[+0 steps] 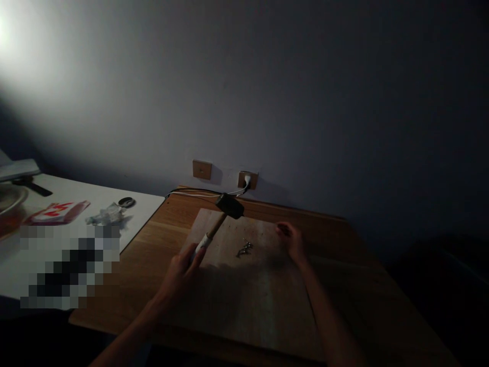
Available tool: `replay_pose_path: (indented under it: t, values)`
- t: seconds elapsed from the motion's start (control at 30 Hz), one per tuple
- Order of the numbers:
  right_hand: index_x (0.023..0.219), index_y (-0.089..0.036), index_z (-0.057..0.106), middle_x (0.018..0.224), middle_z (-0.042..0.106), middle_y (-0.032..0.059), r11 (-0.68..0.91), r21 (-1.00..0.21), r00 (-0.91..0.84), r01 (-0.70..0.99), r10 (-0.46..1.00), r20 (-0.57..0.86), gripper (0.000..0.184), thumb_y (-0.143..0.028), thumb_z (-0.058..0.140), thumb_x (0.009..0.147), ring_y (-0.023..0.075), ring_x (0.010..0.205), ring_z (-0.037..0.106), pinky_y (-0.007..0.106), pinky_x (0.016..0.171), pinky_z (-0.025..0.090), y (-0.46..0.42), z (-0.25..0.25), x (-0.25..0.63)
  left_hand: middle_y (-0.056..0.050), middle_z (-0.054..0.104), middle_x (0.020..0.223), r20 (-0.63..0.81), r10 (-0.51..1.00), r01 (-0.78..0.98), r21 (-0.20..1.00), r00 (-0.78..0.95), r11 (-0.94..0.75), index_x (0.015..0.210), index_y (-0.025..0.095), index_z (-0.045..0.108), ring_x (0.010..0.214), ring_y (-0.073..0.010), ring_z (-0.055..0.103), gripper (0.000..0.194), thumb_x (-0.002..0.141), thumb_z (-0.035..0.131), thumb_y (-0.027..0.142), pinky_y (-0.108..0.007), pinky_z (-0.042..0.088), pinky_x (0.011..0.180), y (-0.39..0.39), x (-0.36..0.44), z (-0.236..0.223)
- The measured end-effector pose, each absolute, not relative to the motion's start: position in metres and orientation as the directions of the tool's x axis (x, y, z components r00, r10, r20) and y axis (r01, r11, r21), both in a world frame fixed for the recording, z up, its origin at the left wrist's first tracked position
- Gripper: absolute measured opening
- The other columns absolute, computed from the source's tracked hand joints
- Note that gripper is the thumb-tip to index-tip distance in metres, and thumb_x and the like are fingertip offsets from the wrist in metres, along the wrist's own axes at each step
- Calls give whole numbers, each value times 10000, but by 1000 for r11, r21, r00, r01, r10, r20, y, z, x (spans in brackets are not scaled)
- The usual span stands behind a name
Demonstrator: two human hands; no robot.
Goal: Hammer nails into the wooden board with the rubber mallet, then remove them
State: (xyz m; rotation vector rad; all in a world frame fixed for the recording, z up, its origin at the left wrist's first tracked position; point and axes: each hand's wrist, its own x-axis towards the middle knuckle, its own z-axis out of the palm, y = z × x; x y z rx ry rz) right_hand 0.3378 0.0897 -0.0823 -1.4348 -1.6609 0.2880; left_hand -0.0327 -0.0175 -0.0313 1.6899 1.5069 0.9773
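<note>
My left hand (184, 269) is wrapped round the white-covered grip of a hammer (217, 224). The hammer's dark, blocky head is raised over the far left part of a pale wooden board (244, 311). Near the middle of that board lies a small pile of shiny metal pieces (245, 248), which look like screws or nails. My right hand (290, 238) is by the board's far right corner, its fingers curled in. Shadow hides what those fingers hold, if anything.
The board lies on a brown wooden table (367, 290). A white table (141, 209) adjoins it at left, bearing a red-and-white packet (57, 212), crumpled clear plastic (109, 214) and a small round dark item (127, 202). A white plug (247, 180) with cables sits in the wall socket behind.
</note>
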Motion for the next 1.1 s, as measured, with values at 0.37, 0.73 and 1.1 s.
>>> replay_pose_path:
  t: [0.37,0.73,1.1]
  values:
    - [915,-200,713,915,765,99,304,-712,14,633,915,404,457,-635,586,861,260,861,714,393,821,561,74,-83,332,29,550,615,92,996,507,858,8,-84,953,177,646,559,-147,539,512,933,404,628,-225,379,522,-15,-35,-37]
    - [932,-209,697,927,763,91,296,-675,24,675,906,422,303,-483,598,849,255,858,714,398,831,564,70,-84,331,26,555,635,119,992,492,863,26,-117,932,190,643,584,-146,541,487,930,410,617,-218,384,529,-14,-34,-37]
    - [992,-206,693,895,756,79,305,-686,31,661,902,431,295,-433,590,835,229,789,712,361,748,576,68,-78,328,36,503,609,103,995,456,885,12,-97,877,189,618,556,-135,491,499,925,409,640,-222,361,516,-15,-35,-35]
